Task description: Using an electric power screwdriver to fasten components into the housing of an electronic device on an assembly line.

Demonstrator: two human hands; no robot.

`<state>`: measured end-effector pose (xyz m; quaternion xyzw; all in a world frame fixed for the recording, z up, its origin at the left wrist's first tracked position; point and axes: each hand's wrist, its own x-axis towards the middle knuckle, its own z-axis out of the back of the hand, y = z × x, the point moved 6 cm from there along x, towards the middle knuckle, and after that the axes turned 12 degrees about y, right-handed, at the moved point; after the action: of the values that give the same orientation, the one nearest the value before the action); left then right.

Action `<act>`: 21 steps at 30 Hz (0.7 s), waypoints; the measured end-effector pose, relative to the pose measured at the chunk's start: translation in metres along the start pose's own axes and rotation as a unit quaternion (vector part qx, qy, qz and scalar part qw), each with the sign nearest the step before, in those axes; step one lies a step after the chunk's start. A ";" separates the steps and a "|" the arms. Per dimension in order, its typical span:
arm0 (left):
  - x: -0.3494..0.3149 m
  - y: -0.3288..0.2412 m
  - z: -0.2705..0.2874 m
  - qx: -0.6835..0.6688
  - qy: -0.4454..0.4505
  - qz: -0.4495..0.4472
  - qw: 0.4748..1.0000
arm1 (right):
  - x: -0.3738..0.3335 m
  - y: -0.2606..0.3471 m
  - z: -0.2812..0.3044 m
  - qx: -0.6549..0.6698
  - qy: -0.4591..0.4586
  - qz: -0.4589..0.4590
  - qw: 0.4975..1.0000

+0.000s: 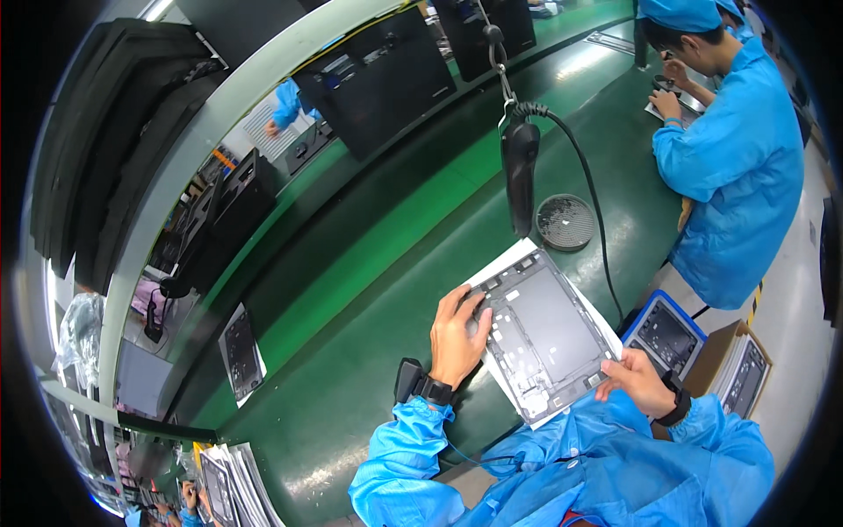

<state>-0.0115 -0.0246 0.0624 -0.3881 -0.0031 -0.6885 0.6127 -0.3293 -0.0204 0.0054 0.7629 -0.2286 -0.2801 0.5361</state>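
A flat grey tablet housing (549,325) with small white patches and parts along its edges lies over a white sheet (601,318) at the near edge of the green bench. My left hand (459,337) grips its left edge, fingers over the rim and thumb on the surface. On the lower right corner my right hand (639,383) closes, thumb on top and the other fingers partly hidden. Just beyond the housing a black electric screwdriver (520,176) hangs upright from a hook. Beside that tool sits a round dish (565,221) holding many tiny dark pieces.
Another housing on a sheet (241,353) lies on the bench to the left. A paper-layered stack (237,487) stands lower left. To my right are a blue-rimmed tray (663,329) and a cardboard box (757,341) with housings. A co-worker in blue (738,167) works at far right.
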 end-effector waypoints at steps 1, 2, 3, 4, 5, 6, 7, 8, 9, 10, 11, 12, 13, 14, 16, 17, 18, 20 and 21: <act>-0.003 0.005 0.004 -0.052 -0.003 0.015 0.999 | 0.005 0.004 -0.007 -0.003 0.008 0.000 1.000; -0.007 0.016 0.011 -0.068 -0.019 0.050 0.996 | 0.011 0.010 -0.014 0.021 0.010 0.011 1.000; -0.009 0.028 0.019 -0.046 -0.048 0.046 0.997 | 0.019 0.014 -0.022 0.045 0.011 0.022 0.999; -0.011 0.045 0.029 -0.045 -0.082 0.074 0.993 | 0.034 0.018 -0.032 0.053 -0.004 0.029 0.998; -0.014 0.063 0.039 -0.044 -0.117 0.103 0.987 | 0.053 0.019 -0.041 0.053 0.005 0.044 0.998; -0.019 0.084 0.047 -0.050 -0.149 0.135 0.978 | 0.078 0.021 -0.052 0.054 0.016 0.048 0.997; -0.022 0.103 0.053 -0.082 -0.174 0.174 0.966 | 0.103 0.024 -0.063 0.053 0.023 0.051 0.997; -0.025 0.118 0.058 -0.070 -0.205 0.188 0.958 | 0.126 0.028 -0.076 0.058 0.027 0.058 0.996; -0.032 0.132 0.067 -0.052 -0.238 0.204 0.948 | 0.154 0.030 -0.089 0.062 0.038 0.063 0.995; -0.033 0.138 0.071 -0.067 -0.262 0.197 0.942 | 0.184 0.029 -0.094 0.047 0.040 0.062 0.996; -0.037 0.147 0.075 -0.076 -0.290 0.209 0.931 | 0.211 0.030 -0.103 0.032 0.043 0.061 0.997; -0.039 0.149 0.076 -0.071 -0.308 0.209 0.926 | 0.232 0.037 -0.113 0.031 0.030 0.056 0.997; -0.041 0.153 0.078 -0.063 -0.325 0.211 0.920 | 0.254 0.041 -0.121 0.032 0.020 0.051 0.998; -0.033 0.145 0.075 -0.054 -0.311 0.175 0.933 | 0.280 0.041 -0.117 0.037 0.008 0.086 0.996; -0.031 0.142 0.072 -0.030 -0.295 0.192 0.935 | 0.321 0.049 -0.130 0.049 0.020 0.111 0.992; -0.030 0.141 0.074 -0.026 -0.298 0.197 0.934 | 0.336 0.057 -0.137 0.023 0.004 0.117 0.993; -0.030 0.142 0.074 -0.027 -0.293 0.200 0.935 | 0.351 0.059 -0.140 0.033 -0.009 0.144 0.989; -0.027 0.140 0.073 -0.024 -0.271 0.212 0.939 | 0.369 0.061 -0.142 0.047 -0.027 0.153 0.987; -0.029 0.141 0.072 -0.022 -0.267 0.214 0.939 | 0.367 0.058 -0.148 0.045 -0.021 0.149 0.988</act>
<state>0.1440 -0.0008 0.0306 -0.5627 -0.0682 -0.4117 0.7136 0.0387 -0.1749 0.0329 0.7379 -0.3630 -0.2026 0.5317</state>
